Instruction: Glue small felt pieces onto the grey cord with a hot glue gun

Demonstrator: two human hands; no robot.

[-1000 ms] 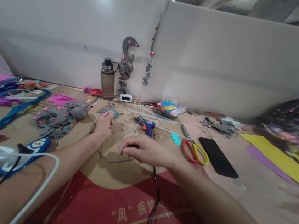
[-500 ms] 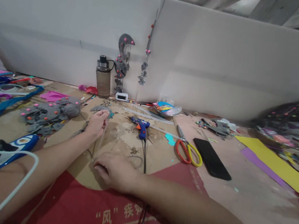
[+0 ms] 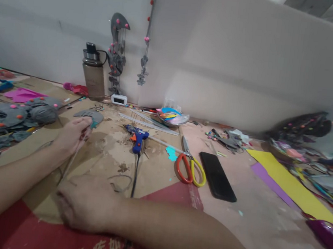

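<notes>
My left hand is closed in a pinch on a thin grey string, with a small teal scrap at its fingertips. Just beyond lies a curved grey felt piece on the cardboard. The string runs taut and slanting toward me to my right hand, whose fingers are curled near its lower end; the fingertips are mostly hidden and slightly blurred. A loop of grey string lies right of that hand. Farther off rests a blue glue gun, its black cord passing under my right forearm.
Scissors with red and yellow handles and a black phone lie to the right. At left is a pile of grey felt pieces with pompoms. A bottle and small clock stand by the white wall. Yellow sheet far right.
The view has swung right, so the table's things sit farther left. My right hand has moved left and closer to me, and the string between both hands shows longer.
</notes>
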